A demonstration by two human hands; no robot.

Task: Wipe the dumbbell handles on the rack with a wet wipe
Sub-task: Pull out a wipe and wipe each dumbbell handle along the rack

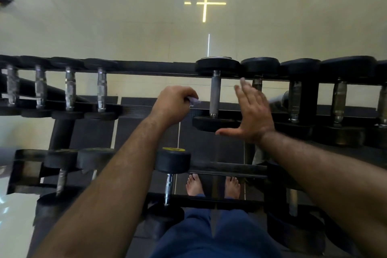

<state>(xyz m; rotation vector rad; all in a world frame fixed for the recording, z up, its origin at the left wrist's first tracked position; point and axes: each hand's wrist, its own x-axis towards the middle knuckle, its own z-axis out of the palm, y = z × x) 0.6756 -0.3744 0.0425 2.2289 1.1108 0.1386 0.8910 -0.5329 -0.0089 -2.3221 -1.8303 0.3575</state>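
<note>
A black two-tier rack [155,67] carries rows of black dumbbells with metal handles. In the middle of the top tier lies a dumbbell with a grey knurled handle [215,96]. My left hand [174,103] is curled just left of that handle and grips a crumpled white wet wipe [193,101]; the wipe is a little apart from the handle. My right hand [250,114] hovers flat with straight fingers just right of the handle, thumb spread over the dumbbell's near head, holding nothing.
Several more dumbbells fill the top tier to the left [70,88] and right [339,98]. The lower tier holds a yellow-labelled dumbbell [172,162] and others. My bare feet [194,185] stand on dark floor mats below the rack.
</note>
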